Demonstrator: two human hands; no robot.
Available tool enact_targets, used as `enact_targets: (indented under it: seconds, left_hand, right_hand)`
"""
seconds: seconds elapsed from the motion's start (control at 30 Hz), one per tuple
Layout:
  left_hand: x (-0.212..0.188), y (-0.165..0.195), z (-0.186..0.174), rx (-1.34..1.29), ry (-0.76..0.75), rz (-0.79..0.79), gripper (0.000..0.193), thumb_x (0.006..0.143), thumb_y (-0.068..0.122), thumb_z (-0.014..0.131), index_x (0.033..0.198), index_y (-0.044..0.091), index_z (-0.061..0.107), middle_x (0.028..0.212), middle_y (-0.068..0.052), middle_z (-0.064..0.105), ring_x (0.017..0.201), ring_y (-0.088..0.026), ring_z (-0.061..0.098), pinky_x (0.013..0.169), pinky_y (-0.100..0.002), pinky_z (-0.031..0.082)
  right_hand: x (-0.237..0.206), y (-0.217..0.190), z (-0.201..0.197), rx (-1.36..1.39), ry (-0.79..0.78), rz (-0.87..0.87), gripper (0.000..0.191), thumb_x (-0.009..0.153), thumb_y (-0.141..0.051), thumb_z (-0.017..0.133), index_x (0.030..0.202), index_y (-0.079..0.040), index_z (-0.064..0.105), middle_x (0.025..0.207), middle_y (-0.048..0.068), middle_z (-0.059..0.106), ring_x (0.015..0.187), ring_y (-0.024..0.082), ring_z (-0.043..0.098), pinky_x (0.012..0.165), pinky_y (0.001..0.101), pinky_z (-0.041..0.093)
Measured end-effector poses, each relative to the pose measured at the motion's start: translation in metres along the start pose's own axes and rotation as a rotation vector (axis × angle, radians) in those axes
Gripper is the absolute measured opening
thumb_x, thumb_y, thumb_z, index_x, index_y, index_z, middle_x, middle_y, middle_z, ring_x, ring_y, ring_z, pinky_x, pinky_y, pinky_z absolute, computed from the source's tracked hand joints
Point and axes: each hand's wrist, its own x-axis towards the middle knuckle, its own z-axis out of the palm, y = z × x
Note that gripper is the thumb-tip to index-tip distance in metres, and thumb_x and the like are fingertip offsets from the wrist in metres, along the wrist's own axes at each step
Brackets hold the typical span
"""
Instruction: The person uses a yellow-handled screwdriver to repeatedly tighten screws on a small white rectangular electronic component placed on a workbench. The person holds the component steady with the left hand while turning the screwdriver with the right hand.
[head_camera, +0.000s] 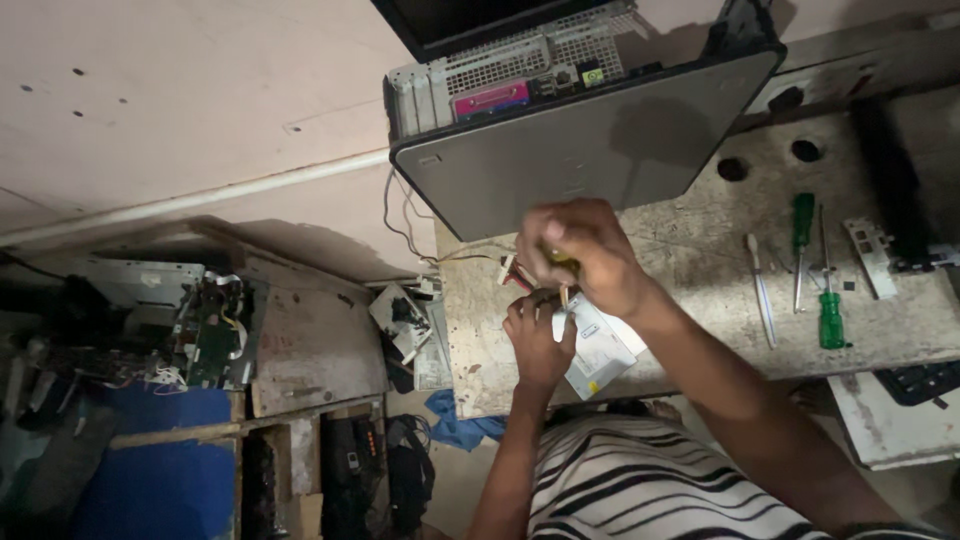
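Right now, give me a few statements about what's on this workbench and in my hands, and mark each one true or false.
1. Two green-handled screwdrivers lie on the bench. True.
2. The right hand grips a yellow-handled tool. True.
3. The left hand rests on the keyboard. False: it steadies a small silver drive.
4. The computer case lies on the floor. False: it sits on the bench.

The person wears a shirt (640, 480) with black and white stripes — both forearms are bare, no sleeves.
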Motion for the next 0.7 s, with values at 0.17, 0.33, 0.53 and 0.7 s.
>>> enact_targets:
  seconds: [0.17, 0.33, 0.53, 0.7]
  left_hand:
    - [0.0, -0.001, -0.001, -0.02, 0.012, 0.006, 0.04, 0.082, 0.025, 0.074, 0.114, 0.002, 0.067, 0.123, -0.014, 0.06, 0.117, -0.038, 0.05, 0.097, -0.054, 0.038]
    - [-0.001, -0.002, -0.001, -0.025, 0.003, -0.01, 0.035, 0.085, 0.025, 0.073, 0.112, 0.004, 0.067, 0.127, -0.013, 0.061, 0.119, -0.038, 0.05, 0.099, -0.054, 0.038]
    - [-0.001, -0.002, 0.001, -0.004, -0.002, -0.006, 0.034, 0.086, 0.027, 0.073, 0.111, 0.005, 0.066, 0.13, -0.016, 0.059, 0.119, -0.039, 0.048, 0.099, -0.054, 0.037]
    - [0.001, -0.001, -0.001, -0.036, -0.013, -0.02, 0.036, 0.086, 0.026, 0.071, 0.115, 0.006, 0.068, 0.128, -0.014, 0.059, 0.12, -0.038, 0.048, 0.098, -0.054, 0.038]
  right_hand:
    - [0.004, 0.003, 0.004, -0.027, -0.074, -0.031, 0.041, 0.107, -0.036, 0.054, 0.082, -0.004, 0.056, 0.065, 0.002, 0.051, 0.052, 0.008, 0.044, 0.051, 0.0264, 0.037]
    - [-0.004, -0.001, 0.016, -0.213, 0.206, -0.11, 0.03, 0.111, -0.031, 0.05, 0.1, -0.004, 0.056, 0.084, 0.003, 0.059, 0.072, 0.01, 0.06, 0.064, 0.0285, 0.052]
    - [-0.016, -0.01, 0.012, -0.125, 0.266, -0.097, 0.041, 0.111, -0.039, 0.047, 0.098, -0.001, 0.057, 0.078, 0.005, 0.056, 0.069, 0.012, 0.052, 0.064, 0.0298, 0.043]
    - [-0.017, -0.013, 0.002, 0.032, 0.031, -0.043, 0.047, 0.109, -0.038, 0.047, 0.079, -0.002, 0.055, 0.062, 0.005, 0.049, 0.054, 0.009, 0.039, 0.053, 0.0275, 0.032]
